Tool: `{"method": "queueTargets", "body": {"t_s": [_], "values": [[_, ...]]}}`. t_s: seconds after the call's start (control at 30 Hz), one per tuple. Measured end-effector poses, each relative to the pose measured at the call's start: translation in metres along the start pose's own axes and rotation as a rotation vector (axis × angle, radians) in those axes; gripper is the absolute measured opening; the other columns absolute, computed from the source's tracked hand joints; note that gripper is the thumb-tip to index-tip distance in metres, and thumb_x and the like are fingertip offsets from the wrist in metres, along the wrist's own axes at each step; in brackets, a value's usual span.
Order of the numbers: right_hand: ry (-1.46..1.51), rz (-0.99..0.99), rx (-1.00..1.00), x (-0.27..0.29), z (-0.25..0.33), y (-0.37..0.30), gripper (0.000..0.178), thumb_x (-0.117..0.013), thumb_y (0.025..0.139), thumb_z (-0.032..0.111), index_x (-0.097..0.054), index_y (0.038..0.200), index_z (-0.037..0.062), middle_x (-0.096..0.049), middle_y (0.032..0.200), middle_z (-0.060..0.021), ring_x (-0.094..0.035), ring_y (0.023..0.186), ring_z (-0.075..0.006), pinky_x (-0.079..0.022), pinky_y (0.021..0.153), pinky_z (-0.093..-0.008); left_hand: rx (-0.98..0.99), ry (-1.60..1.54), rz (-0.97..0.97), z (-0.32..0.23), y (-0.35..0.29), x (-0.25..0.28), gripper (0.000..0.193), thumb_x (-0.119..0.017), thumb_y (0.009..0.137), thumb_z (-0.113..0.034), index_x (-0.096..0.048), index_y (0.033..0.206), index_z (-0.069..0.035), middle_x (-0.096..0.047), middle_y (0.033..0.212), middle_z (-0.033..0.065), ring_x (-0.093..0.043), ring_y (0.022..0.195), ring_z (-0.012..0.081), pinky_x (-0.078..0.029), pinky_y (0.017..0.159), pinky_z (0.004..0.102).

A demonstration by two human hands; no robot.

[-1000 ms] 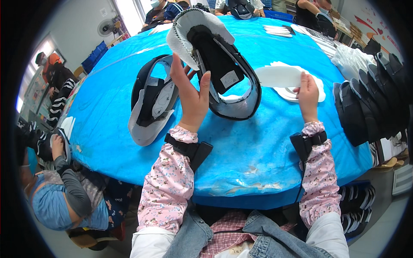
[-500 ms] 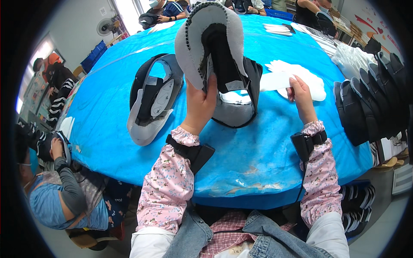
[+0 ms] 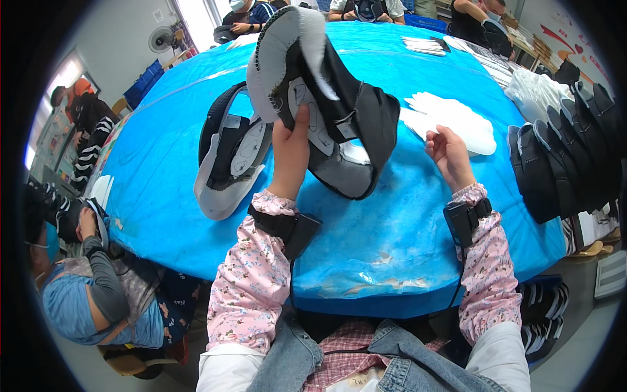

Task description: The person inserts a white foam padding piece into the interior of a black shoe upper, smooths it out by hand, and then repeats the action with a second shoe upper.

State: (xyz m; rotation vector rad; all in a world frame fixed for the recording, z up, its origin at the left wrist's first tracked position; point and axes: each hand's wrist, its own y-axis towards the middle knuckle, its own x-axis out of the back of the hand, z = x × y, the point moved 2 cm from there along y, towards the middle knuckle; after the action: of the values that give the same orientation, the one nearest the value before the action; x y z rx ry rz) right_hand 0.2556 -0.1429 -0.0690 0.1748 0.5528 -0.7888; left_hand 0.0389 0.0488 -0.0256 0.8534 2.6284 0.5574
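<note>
My left hand point(image 3: 290, 147) grips a black and grey shoe upper point(image 3: 366, 140) at its open underside, with the thumb pressed inside. The upper is raised above the table and tilted, and its pale, stitched edge point(image 3: 268, 72) flares toward the top. To its left, a second shoe upper point(image 3: 219, 186) lies on the blue table cover. My right hand point(image 3: 449, 155) is apart from the upper, its fingers curled in a pinch at the end of a thin white piece point(image 3: 410, 119). That piece blends into the pile of flat white pieces point(image 3: 471, 127) behind it.
The blue-covered table point(image 3: 353, 255) fills the middle. Several black shoe uppers point(image 3: 555, 166) stand in a row at the right edge, beside a clear plastic bag point(image 3: 532, 88). White pieces point(image 3: 423, 45) lie farther back. Other people sit around the table, one point(image 3: 111, 294) close at left.
My left hand has turned the shoe upper and shifted it slightly left, so its side shows more. My right hand has moved a little left, and the thin white piece now tilts.
</note>
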Motion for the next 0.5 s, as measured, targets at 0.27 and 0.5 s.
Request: {"method": "queueTargets", "body": {"t_s": [0.27,0.5], "values": [[-0.608,0.166,0.391,-0.033,0.016,-0.018,0.029,-0.037,0.094,0.012,-0.046,0.122,0.0122,-0.065,0.085,-0.0107,-0.06,0.07,-0.0107,-0.048,0.062,-0.0241,0.137,-0.427,0.167,0.007,-0.012,-0.002,0.026,-0.047,0.091,-0.013,-0.05,0.115,-0.005,-0.058,0.107,0.0073,-0.058,0.097,0.0184,-0.048,0.08,0.0286],[-0.989,0.398,0.597,-0.061,0.009,-0.042,0.039,-0.058,0.08,0.015,-0.051,0.115,0.0001,-0.061,0.101,-0.0128,-0.058,0.087,-0.0183,-0.045,0.077,-0.029,0.074,-0.269,0.29,0.0,-0.017,-0.005,0.026,-0.045,0.09,-0.011,-0.05,0.115,-0.003,-0.058,0.107,0.0077,-0.059,0.095,0.0179,-0.049,0.078,0.0292]]}}
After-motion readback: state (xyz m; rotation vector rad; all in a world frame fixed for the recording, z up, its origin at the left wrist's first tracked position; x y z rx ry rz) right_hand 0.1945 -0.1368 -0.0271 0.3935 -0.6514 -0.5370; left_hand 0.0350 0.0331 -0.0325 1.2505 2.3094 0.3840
